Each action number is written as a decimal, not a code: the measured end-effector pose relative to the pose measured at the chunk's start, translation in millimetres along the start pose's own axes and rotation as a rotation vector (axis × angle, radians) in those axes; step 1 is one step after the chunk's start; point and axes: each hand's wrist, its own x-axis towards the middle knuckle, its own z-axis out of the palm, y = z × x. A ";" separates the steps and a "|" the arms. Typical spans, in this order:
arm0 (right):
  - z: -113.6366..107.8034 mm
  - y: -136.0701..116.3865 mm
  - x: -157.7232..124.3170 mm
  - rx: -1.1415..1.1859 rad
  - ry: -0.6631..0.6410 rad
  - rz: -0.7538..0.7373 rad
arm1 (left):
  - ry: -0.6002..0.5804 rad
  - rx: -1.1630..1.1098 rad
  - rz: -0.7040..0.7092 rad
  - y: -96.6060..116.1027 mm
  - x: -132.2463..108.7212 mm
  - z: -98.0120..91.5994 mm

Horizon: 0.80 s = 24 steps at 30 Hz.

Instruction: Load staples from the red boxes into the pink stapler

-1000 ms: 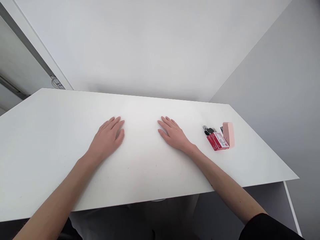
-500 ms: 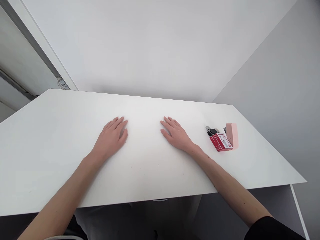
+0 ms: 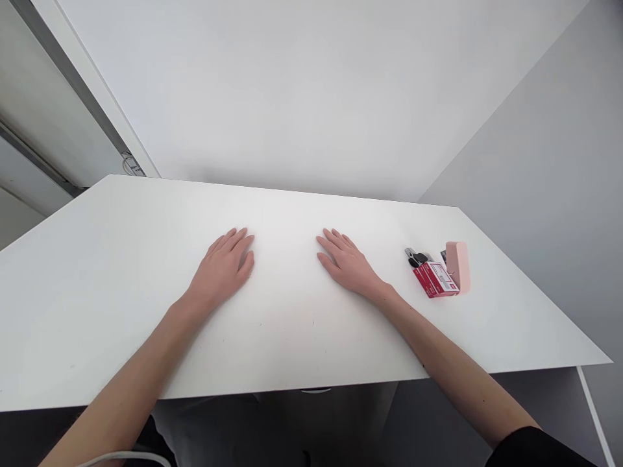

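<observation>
My left hand [image 3: 222, 264] lies palm down on the white table [image 3: 287, 311], left of the middle, its fingers slightly spread and nothing in it. Right of the middle, my right hand [image 3: 348, 263] rests flat in the same way, also holding nothing. A gap of bare tabletop separates the two. To the right of my right hand sit a red and white box [image 3: 435, 279], a pink case or holder [image 3: 458, 267] touching its right side, and a small metal and black tool [image 3: 416, 258] behind the box's left end.
A white wall [image 3: 292, 97] rises behind the table's back edge, and a grey wall [image 3: 549, 162] stands on the right. At the upper left is a framed panel with a looped cable [image 3: 131, 165] near the table corner. A white cable [image 3: 126, 456] crosses my left forearm.
The whole view has shifted slightly, so table and objects appear a little further right. Both hands keep their place on the table.
</observation>
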 end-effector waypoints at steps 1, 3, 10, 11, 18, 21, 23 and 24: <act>-0.1 -0.2 -0.1 0.000 -0.003 0.001 | -0.002 0.002 0.002 0.0 -0.1 -0.1; -0.6 -0.6 -0.1 -0.001 -0.011 0.005 | -0.004 0.004 0.003 0.2 -0.2 -0.4; -0.6 -1.2 -0.2 -0.009 -0.014 0.007 | -0.020 0.011 -0.005 1.3 -0.5 -1.7; -0.3 -1.0 -0.2 -0.011 -0.014 0.006 | -0.024 0.013 -0.007 1.4 -0.6 -1.7; 0.4 0.2 -0.5 -0.008 -0.017 0.005 | -0.003 0.002 -0.007 0.6 -1.0 -0.1; 0.4 0.1 -0.9 -0.007 -0.022 0.007 | 0.000 -0.005 -0.011 0.8 -1.4 -0.2; 0.6 0.2 -1.0 -0.006 -0.020 0.005 | -0.004 -0.005 -0.013 1.4 -1.7 -0.8; 0.8 0.3 -1.0 -0.005 -0.018 0.005 | -0.005 -0.006 -0.011 1.7 -1.8 -1.1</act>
